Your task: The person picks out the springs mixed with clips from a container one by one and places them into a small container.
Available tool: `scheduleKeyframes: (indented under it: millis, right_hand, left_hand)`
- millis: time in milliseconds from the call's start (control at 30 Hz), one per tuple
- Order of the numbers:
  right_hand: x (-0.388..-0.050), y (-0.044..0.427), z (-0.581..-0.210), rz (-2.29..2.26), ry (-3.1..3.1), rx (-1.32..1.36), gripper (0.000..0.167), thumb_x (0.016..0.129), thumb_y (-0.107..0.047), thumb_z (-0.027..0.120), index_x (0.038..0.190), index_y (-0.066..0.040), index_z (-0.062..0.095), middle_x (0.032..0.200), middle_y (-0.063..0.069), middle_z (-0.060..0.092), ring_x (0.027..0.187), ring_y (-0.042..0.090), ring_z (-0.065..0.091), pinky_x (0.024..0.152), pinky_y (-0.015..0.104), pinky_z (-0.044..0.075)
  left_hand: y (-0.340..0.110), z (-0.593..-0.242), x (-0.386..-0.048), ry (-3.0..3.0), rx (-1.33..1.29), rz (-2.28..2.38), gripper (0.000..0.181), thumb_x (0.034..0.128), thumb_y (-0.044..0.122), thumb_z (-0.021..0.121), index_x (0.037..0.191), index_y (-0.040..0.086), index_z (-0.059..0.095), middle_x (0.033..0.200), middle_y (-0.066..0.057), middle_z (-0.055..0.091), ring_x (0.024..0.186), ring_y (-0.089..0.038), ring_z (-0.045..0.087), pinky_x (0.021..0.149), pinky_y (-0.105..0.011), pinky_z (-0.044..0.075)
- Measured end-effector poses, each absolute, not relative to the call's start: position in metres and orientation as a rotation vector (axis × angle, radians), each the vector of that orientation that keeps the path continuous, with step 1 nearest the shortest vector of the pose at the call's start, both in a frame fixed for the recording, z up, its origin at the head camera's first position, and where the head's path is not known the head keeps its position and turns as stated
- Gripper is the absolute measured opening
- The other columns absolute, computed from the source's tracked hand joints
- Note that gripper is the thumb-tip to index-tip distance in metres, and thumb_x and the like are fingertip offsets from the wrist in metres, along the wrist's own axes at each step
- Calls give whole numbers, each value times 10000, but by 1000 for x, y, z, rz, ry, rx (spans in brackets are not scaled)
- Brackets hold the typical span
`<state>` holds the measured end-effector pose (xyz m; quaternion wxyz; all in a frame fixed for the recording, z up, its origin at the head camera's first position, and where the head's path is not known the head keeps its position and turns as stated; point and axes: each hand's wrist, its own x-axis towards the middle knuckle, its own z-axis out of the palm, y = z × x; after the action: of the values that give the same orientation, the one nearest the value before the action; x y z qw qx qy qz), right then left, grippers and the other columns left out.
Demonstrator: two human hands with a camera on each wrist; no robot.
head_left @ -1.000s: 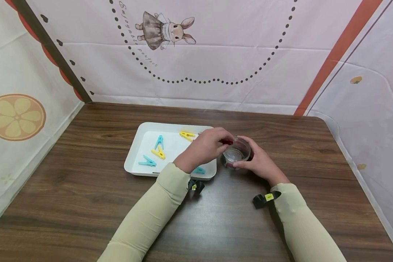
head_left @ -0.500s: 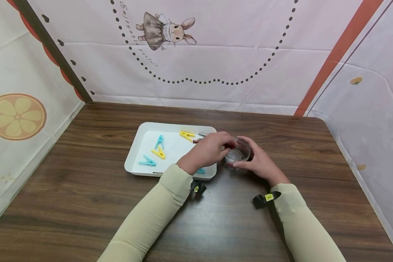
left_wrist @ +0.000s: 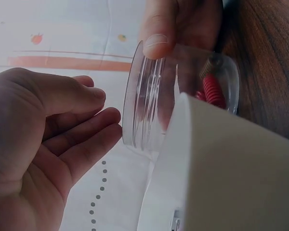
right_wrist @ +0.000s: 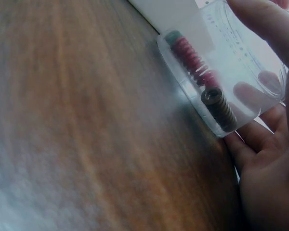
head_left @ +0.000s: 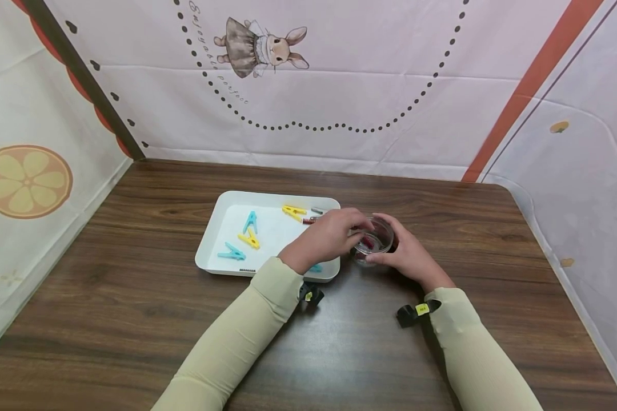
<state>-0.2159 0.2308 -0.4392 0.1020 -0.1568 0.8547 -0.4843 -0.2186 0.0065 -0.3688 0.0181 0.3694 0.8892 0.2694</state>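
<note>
A clear round plastic jar [head_left: 383,244] stands upright on the table, right of the white tray. My right hand [head_left: 411,256] holds it from the right, thumb near and fingers at the far side. Above the jar's left rim is my left hand [head_left: 334,234]; in the left wrist view its fingers are loosely bent, thumb apart, with nothing between them. On the jar's bottom lie coil springs: a red spring [left_wrist: 214,90], more red coils [right_wrist: 189,55] and a dark metallic spring [right_wrist: 220,109]. A greenish piece [right_wrist: 173,37] sits at one end of the red coils.
The white tray [head_left: 272,246] holds several clothespins, such as a yellow clothespin [head_left: 249,239] and a blue clothespin [head_left: 231,252]. A red spring [head_left: 309,221], a grey spring [head_left: 317,210] and a black spring [head_left: 247,270] also lie there. The left forearm crosses its right part.
My left hand moved slightly right over the jar and let go of a red spring, which now lies inside. The right hand has kept its hold on the jar.
</note>
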Motion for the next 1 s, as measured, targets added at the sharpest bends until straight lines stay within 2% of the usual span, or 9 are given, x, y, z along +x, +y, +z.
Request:
scheduleKeyframes:
  millis: [100, 200, 567, 1000]
  right_hand:
    - [-216, 231, -440, -1430, 2513, -465, 915, 758, -339, 829, 1497, -292, 290, 1446, 4, 454, 1268, 207, 486, 1038, 452, 392]
    - [-216, 231, -440, -1433, 2508, -459, 914, 758, -333, 830, 1496, -299, 291, 1457, -2, 444, 1283, 211, 475, 1052, 477, 376]
    - [-216, 231, -438, -1432, 2507, -451, 906, 743, -378, 833, 1478, -339, 304, 1450, -14, 450, 1281, 204, 473, 1052, 472, 368]
    - [-217, 231, -440, -1429, 2507, -429, 922, 721, -403, 843, 1471, -336, 312, 1392, 6, 490, 1227, 221, 512, 1033, 471, 389]
  left_hand:
    - [5, -368, -219, 2756, 1146, 850, 226, 949, 134, 604, 1155, 111, 696, 1145, 4, 671, 1062, -131, 630, 920, -276, 505]
    - [4, -367, -220, 2750, 1141, 862, 232, 950, 119, 591, 1157, 108, 695, 1149, 1, 670, 1072, -132, 626, 932, -280, 503]
    - [0, -365, -223, 2768, 1132, 900, 223, 961, 120, 574, 1141, 131, 706, 1129, 18, 690, 1039, -114, 634, 908, -281, 505]
    - [-9, -361, -227, 2798, 1079, 977, 209, 949, 96, 582, 1117, 105, 705, 1084, -27, 701, 966, -112, 641, 870, -283, 523]
